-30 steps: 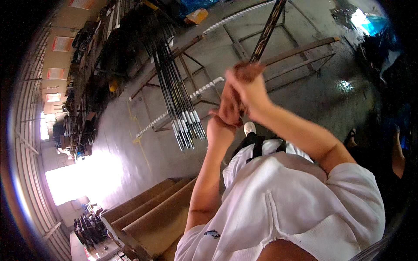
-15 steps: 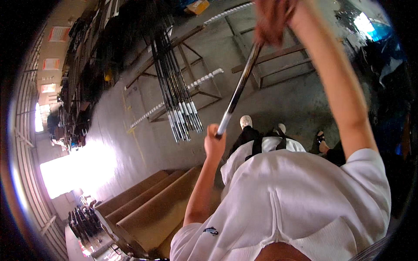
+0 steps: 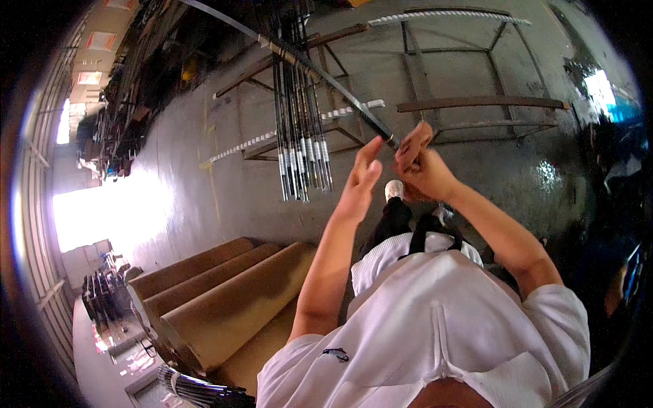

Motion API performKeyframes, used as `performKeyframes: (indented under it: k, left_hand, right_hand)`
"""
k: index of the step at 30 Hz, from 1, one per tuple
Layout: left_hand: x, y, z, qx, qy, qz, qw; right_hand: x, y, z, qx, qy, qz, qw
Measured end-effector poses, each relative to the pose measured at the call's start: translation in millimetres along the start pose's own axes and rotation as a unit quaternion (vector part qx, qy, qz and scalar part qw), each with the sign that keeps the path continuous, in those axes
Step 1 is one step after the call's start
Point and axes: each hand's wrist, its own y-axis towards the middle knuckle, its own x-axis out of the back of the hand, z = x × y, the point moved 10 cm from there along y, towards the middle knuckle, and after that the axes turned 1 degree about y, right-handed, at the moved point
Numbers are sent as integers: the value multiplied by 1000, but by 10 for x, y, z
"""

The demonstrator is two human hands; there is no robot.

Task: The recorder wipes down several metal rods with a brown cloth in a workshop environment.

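A long, slender dark rod with pale bands reaches from in front of my chest toward the upper left. My right hand has its fingers curled round the near end of it. Just to the left, my left hand is open, its fingers stretched out beside the rod's end and not gripping it. Beyond my hands, several similar dark rods with white-banded ends lie side by side across a low metal rack. The held rod crosses in front of their upper part.
White notched strips run along the rack frames, and a brown bar spans the right one. Large brown rolls lie at lower left. A bundle of thin dark sticks is at the bottom edge. My shoe shows on the grey floor.
The rod has swung from leaning up to the right to pointing up left. My right hand has come down to its near end, and my left hand has let go and opened.
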Motion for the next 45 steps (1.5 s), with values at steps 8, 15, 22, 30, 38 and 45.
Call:
performKeyframes:
  k: [8,15,22,30,38,45]
  left_hand:
    - [1064,775,259,28,-59,-162,985]
    - [2563,1416,1068,-16,405,-283,869]
    - [2826,1837,1913,37,600,-282,748]
    - [3114,1873,2070,144,622,-333,694]
    - [3270,1804,2058,215,649,-272,677]
    - [3373,1837,1863,150,715,-268,628]
  right_hand:
    - [-852,-629,-567,-281,47,150,947]
    - [-388,-1579,-1426,-524,72,59,847]
    - [-147,-1656,-1221,-605,160,-141,767]
    - [-373,-1737,-1260,-599,187,-141,766]
    - [-110,-1652,-1345,-580,127,-125,795]
    - [-56,-1785,-1401,-577,227,-197,760]
